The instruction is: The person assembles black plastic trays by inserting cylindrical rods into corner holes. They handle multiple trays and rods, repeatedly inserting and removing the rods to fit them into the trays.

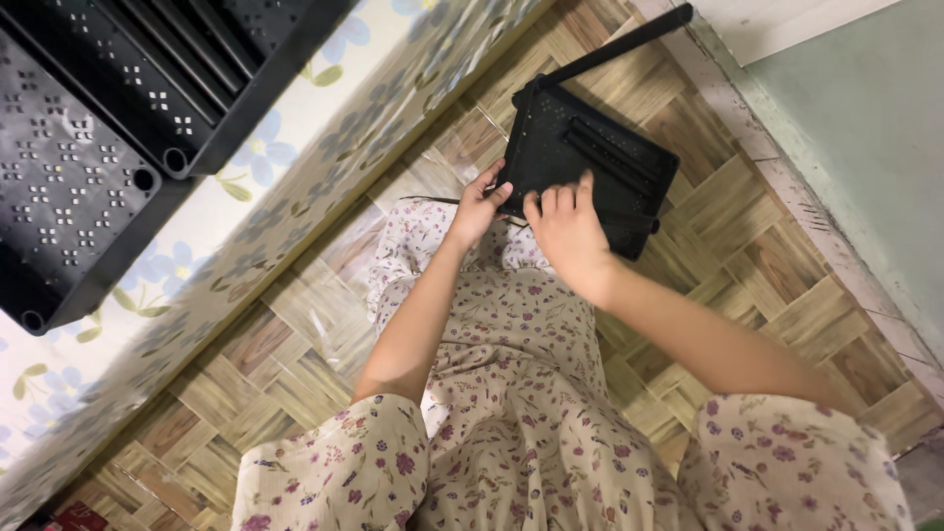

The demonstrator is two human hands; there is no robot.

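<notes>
Presently gripping black shelf panel (pixel 590 162) at its near edge, left hand (pixel 480 205) and right hand (pixel 567 231) both closed on it; steady hold needed, pole (pixel 615 44) attached.

Floor (pixel 295 324): woven-pattern vinyl in tan and brown squares, glossy. Upper left: mattress (pixel 295 177) with pale cover, blue flower print, side edge dropping to the floor. Two black perforated plastic shelf panels lie on it: big one (pixel 69 187) at far left, second one (pixel 187 69) just beside it toward the top, both with round corner sockets. Right: pale green wall (pixel 875 128), worn whitish base strip (pixel 787 187). Small red object (pixel 74 516) at bottom-left edge, too cropped to identify.
</notes>
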